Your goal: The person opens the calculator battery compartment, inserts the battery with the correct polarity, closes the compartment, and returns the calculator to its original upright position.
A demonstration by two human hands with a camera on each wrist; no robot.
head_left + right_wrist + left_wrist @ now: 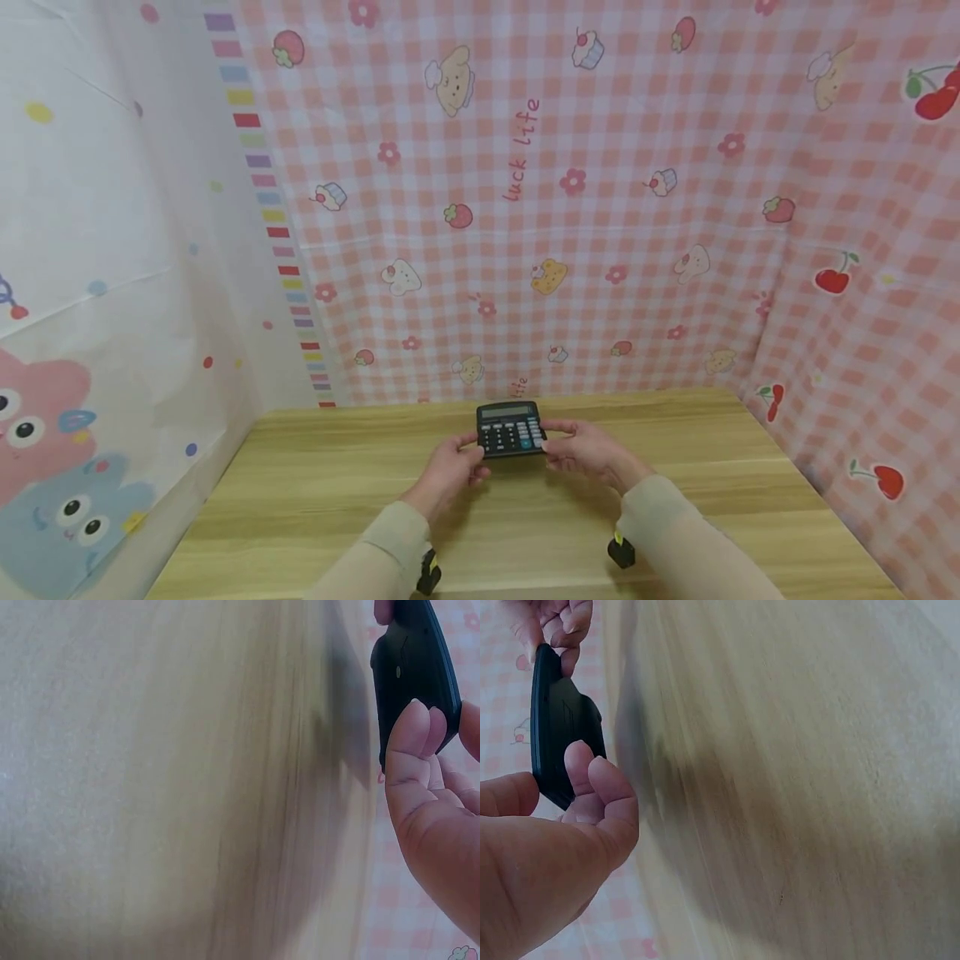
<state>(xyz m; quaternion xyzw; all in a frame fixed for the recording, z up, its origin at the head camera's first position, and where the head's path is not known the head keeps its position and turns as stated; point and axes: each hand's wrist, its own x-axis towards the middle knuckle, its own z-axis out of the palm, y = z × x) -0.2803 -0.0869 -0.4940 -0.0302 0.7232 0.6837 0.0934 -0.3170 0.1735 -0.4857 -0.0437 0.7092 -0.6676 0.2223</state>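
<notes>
A black desk calculator with a grey display and several dark, light and blue keys is held above the far part of the table, its face toward the head camera. My left hand pinches its left edge, thumb in front and fingers behind. At the opposite edge my right hand grips it the same way. Both wrist views show the calculator's dark back and side, raised off the wood, with fingertips pressed against the back. Part of the underside is hidden by the fingers.
The wood-grain table reaches back to a pink checked curtain with cartoon prints. A white printed sheet hangs at the left, and more checked cloth at the right. Small black devices are strapped at both wrists.
</notes>
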